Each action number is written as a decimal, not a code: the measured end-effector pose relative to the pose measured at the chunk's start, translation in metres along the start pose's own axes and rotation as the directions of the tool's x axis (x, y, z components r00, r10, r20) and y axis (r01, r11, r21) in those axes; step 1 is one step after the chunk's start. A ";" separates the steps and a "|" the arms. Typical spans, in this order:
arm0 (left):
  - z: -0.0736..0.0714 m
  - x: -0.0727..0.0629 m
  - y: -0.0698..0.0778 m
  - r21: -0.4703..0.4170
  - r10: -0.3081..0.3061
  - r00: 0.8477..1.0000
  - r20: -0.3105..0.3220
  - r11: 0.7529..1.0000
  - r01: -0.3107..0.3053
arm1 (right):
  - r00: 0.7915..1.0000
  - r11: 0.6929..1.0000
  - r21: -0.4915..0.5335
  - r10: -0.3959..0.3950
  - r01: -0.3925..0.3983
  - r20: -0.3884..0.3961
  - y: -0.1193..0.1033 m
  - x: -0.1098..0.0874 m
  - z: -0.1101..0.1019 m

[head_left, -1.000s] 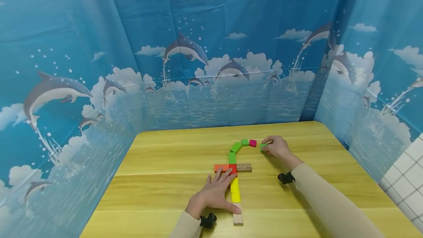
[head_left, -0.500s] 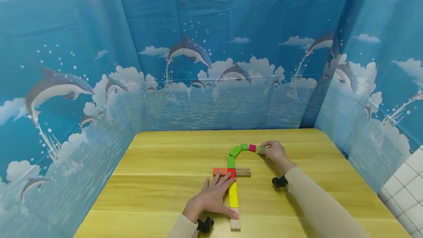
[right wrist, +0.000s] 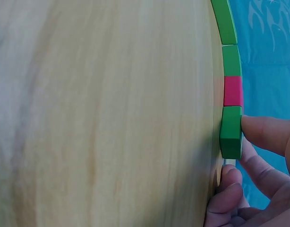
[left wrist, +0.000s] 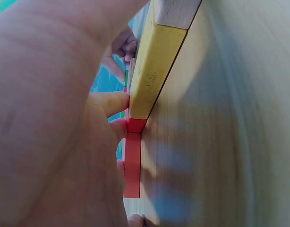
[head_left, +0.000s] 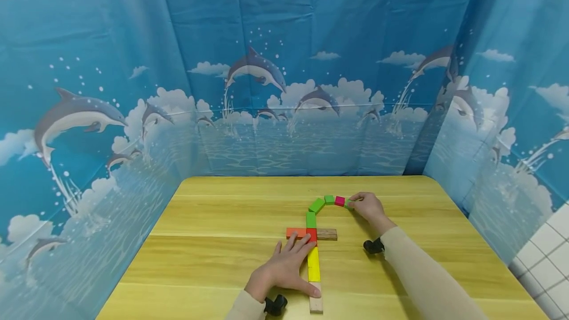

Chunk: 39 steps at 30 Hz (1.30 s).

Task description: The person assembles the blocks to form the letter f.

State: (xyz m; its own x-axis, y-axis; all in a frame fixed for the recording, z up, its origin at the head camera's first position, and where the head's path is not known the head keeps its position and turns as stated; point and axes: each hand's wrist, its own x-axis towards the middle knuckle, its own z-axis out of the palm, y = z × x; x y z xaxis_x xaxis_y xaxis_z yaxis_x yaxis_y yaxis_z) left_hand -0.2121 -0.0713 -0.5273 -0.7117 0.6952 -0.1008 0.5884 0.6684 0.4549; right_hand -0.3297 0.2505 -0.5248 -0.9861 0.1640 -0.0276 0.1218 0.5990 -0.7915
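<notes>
Wooden blocks form a hooked line on the table. My right hand (head_left: 369, 206) pinches a small green block (right wrist: 231, 132) at the curve's right end, set against a pink block (head_left: 340, 201). Further green blocks (head_left: 317, 205) continue the curve down to a red block (head_left: 311, 235). An orange block (head_left: 295, 232) lies left of the red one, a brown block (head_left: 327, 234) right. Below run a yellow block (head_left: 313, 264) and a pale wood block (head_left: 316, 304). My left hand (head_left: 284, 270) lies spread beside this stem, fingertips at the red and orange blocks, thumb on the pale one.
The yellow wood-grain table (head_left: 200, 260) has its far edge up against a blue dolphin-print curtain (head_left: 284, 63), which also hangs along both sides. White tiles (head_left: 540, 256) show at the right. A black wrist camera (head_left: 276, 305) sits on my left wrist, another (head_left: 373, 246) on the right.
My right hand has moved left, bringing the small green block up against the pink one. The left hand has kept its place on the stem. The head view has tilted slightly.
</notes>
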 end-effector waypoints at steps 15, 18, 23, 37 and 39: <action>-0.002 0.002 0.003 -0.003 0.003 1.000 0.000 1.000 -0.003 | 1.000 1.000 -0.030 -0.006 0.005 -0.017 -0.002 -0.003 -0.004; -0.002 0.002 0.003 -0.005 0.012 1.000 0.005 1.000 -0.012 | 1.000 1.000 -0.027 -0.005 0.004 -0.020 -0.003 -0.003 -0.004; -0.005 0.003 0.002 -0.012 0.026 0.999 0.019 1.000 -0.026 | 1.000 1.000 -0.014 -0.006 0.005 -0.015 -0.003 -0.001 -0.005; -0.012 0.006 -0.007 -0.057 0.070 0.997 -0.042 0.996 -0.072 | 0.998 0.998 0.019 -0.054 0.054 0.016 -0.015 -0.009 -0.023; -0.016 0.004 -0.008 -0.066 0.058 0.995 -0.078 0.996 -0.063 | 0.995 0.995 -0.003 -0.096 0.096 0.024 -0.020 -0.013 -0.028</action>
State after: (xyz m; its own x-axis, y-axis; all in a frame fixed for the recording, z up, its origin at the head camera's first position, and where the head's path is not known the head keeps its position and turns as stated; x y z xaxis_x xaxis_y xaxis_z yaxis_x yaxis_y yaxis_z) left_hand -0.2259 -0.0781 -0.5171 -0.7040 0.7102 -0.0050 0.6058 0.6041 0.5178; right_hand -0.3159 0.2579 -0.4916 -0.9957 0.0869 0.0335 0.0270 0.6140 -0.7888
